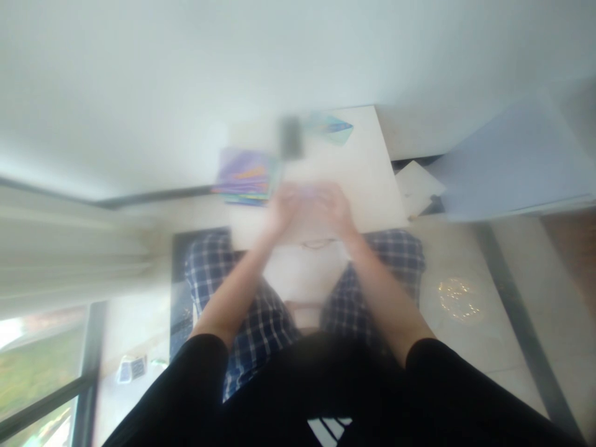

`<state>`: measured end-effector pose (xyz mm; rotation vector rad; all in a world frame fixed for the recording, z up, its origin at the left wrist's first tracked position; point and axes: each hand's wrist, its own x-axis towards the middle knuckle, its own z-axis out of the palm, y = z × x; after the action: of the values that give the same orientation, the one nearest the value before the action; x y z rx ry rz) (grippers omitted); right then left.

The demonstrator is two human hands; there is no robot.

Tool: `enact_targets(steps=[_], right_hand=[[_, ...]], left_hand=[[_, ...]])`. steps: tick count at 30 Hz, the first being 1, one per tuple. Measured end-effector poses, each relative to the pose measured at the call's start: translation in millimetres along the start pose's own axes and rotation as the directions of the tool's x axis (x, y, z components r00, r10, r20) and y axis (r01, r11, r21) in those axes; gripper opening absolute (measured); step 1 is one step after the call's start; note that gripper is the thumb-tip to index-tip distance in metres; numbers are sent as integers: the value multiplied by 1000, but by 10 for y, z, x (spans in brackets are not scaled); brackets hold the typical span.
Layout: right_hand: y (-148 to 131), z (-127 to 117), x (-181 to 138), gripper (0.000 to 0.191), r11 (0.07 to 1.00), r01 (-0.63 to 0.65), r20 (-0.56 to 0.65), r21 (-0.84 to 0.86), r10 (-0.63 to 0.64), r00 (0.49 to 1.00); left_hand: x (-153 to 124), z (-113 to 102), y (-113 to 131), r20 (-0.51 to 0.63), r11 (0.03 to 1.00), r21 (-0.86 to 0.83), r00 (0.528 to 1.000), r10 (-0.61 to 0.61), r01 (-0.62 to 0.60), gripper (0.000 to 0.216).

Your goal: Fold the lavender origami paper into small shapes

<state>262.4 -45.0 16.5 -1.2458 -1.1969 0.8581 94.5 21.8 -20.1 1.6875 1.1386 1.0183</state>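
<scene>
The view is hazy and smeared around the hands. Over the white table (367, 180), my left hand (284, 205) and my right hand (338, 206) come close together, fingers curled inward. Between their fingertips shows a faint lilac patch (309, 193), too blurred to name; both hands seem closed on it. Just left of my left hand lies a fanned stack of coloured sheets (244, 177), purple on top with orange, yellow and blue edges. Beyond the hands sits a small dark grey object (291, 138), its kind unclear. A light blue and teal folded-looking piece (338, 127) rests near the far edge.
A white wall (298, 56) rises behind the table. At right stands a large pale grey-blue panel (512, 161), with a white square piece (418, 186) beside it. Glittering string-like lights (459, 299) lie on the floor. Small cards (131, 369) are at lower left near a window.
</scene>
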Motion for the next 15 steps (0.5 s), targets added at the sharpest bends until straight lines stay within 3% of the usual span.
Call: enact_targets(steps=[6, 15], right_hand=[[57, -11, 24, 54, 999, 25, 4, -47, -25, 1000], [148, -38, 68, 47, 997, 51, 66, -51, -48, 997]], left_hand=[[7, 55, -115, 56, 990, -81, 991, 118, -113, 30], [86, 92, -168, -42, 945, -231, 973, 228, -232, 43]])
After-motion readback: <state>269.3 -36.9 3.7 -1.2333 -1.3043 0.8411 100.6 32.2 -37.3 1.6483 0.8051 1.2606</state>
